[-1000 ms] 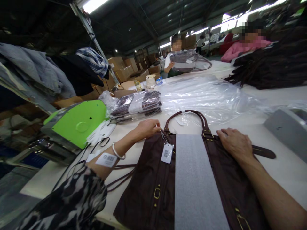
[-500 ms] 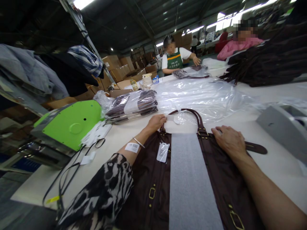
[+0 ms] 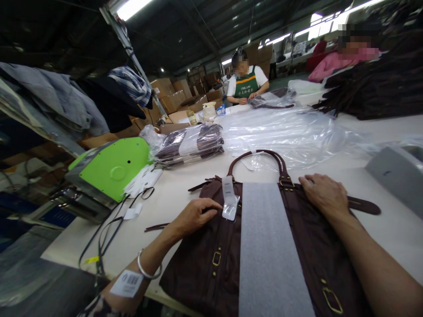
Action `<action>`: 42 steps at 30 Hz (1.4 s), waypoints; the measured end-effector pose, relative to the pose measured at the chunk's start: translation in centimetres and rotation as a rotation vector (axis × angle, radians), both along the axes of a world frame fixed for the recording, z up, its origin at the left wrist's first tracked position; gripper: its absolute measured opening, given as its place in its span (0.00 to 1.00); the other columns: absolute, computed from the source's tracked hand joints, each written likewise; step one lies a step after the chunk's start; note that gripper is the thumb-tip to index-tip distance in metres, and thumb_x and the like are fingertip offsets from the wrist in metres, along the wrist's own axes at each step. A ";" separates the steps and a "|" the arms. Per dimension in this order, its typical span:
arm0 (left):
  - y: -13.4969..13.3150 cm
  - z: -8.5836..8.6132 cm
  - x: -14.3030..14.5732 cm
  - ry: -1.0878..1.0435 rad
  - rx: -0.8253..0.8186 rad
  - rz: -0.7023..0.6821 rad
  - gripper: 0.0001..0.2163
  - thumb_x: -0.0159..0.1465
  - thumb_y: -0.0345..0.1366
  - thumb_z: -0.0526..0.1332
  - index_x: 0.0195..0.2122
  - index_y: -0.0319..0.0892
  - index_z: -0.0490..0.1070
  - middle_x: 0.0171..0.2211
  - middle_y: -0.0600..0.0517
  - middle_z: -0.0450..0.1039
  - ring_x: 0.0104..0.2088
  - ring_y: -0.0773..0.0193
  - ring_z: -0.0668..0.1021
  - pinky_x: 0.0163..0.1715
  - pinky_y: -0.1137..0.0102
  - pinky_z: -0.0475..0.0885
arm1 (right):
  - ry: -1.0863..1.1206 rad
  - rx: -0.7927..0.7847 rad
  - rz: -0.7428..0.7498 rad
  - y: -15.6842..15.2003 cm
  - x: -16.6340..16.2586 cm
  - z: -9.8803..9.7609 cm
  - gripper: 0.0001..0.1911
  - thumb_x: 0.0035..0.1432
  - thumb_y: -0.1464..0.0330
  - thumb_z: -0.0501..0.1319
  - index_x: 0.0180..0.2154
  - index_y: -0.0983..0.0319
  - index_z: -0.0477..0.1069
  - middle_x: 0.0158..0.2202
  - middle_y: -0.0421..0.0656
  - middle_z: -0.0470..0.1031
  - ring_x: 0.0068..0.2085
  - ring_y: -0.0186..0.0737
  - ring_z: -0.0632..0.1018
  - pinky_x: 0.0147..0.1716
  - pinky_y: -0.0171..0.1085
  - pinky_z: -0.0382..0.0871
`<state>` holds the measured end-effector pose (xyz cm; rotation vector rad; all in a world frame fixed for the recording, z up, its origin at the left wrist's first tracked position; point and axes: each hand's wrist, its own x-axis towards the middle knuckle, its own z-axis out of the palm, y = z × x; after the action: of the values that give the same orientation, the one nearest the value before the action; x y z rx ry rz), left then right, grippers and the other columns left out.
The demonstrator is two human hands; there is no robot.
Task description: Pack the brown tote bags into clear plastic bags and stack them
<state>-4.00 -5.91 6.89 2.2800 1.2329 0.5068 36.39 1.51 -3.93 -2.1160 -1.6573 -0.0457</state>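
Observation:
A dark brown handbag [image 3: 267, 273] lies flat in front of me with a grey paper strip [image 3: 269, 246] down its middle. Its looped handles [image 3: 256, 154] point away from me. My left hand [image 3: 194, 215] is over the bag's upper left side, fingers stretched loosely forward with nothing visible in them. Just beyond its fingertips, a white label [image 3: 228, 189] lies on the bag above a plastic-covered hang tag [image 3: 230, 208]. Spread on the upper right corner is my right hand [image 3: 325, 193], resting near a brown strap end [image 3: 365, 205].
Bagged brown handbags [image 3: 190, 145] and clear plastic sleeves [image 3: 280, 134] lie beyond the handles. A green-sided machine [image 3: 114, 169] stands left, near black straps [image 3: 105, 237]. A grey dispenser-like object [image 3: 396, 176] stands right. Across the table is a co-worker in a green apron [image 3: 247, 86].
My left hand has let go of the white label by the handle and drawn back toward me and left. The label now lies on the bag. My right hand stays on the corner.

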 end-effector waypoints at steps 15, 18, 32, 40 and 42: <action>-1.1 -1.5 6.5 0.661 0.256 -0.088 0.12 0.64 0.34 0.60 0.49 0.41 0.68 0.46 0.45 0.71 0.46 0.54 0.73 0.44 0.61 0.74 | 0.017 -0.001 -0.027 -0.1 -0.3 0.4 0.24 0.64 0.56 0.46 0.43 0.60 0.76 0.51 0.51 0.76 0.56 0.55 0.72 0.56 0.58 0.60; -1.9 -0.7 5.9 0.607 0.191 -0.094 0.12 0.64 0.31 0.59 0.49 0.42 0.69 0.48 0.44 0.71 0.49 0.53 0.73 0.49 0.60 0.72 | 0.060 0.021 -0.034 -0.3 -0.3 0.7 0.25 0.64 0.55 0.47 0.44 0.61 0.77 0.50 0.52 0.77 0.54 0.56 0.73 0.56 0.56 0.61; -24.1 -5.0 -3.6 0.064 0.054 -0.130 0.15 0.62 0.43 0.63 0.51 0.54 0.73 0.49 0.46 0.77 0.52 0.49 0.76 0.54 0.55 0.69 | -0.234 -0.183 0.218 -4.0 -2.3 3.9 0.25 0.70 0.57 0.44 0.45 0.64 0.74 0.44 0.54 0.77 0.47 0.49 0.77 0.46 0.43 0.65; -25.7 -8.9 0.4 -0.735 -0.890 0.325 0.33 0.55 0.66 0.59 0.49 0.43 0.68 0.43 0.43 0.75 0.40 0.56 0.79 0.34 0.66 0.75 | -0.218 -0.304 -0.071 -12.5 -2.5 4.8 0.29 0.69 0.56 0.39 0.47 0.67 0.72 0.47 0.60 0.76 0.46 0.58 0.79 0.42 0.52 0.69; -24.6 -8.9 1.5 -0.956 -0.973 0.334 0.36 0.53 0.67 0.60 0.52 0.42 0.67 0.48 0.41 0.74 0.45 0.54 0.79 0.39 0.64 0.75 | -0.156 -0.322 -0.127 -14.4 -2.5 5.1 0.30 0.69 0.55 0.39 0.46 0.67 0.72 0.46 0.61 0.77 0.46 0.59 0.80 0.42 0.53 0.70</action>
<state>-2.53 -30.55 -2.05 0.8273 0.9855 0.7593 33.89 -12.85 1.13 -2.5141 -1.7100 0.0181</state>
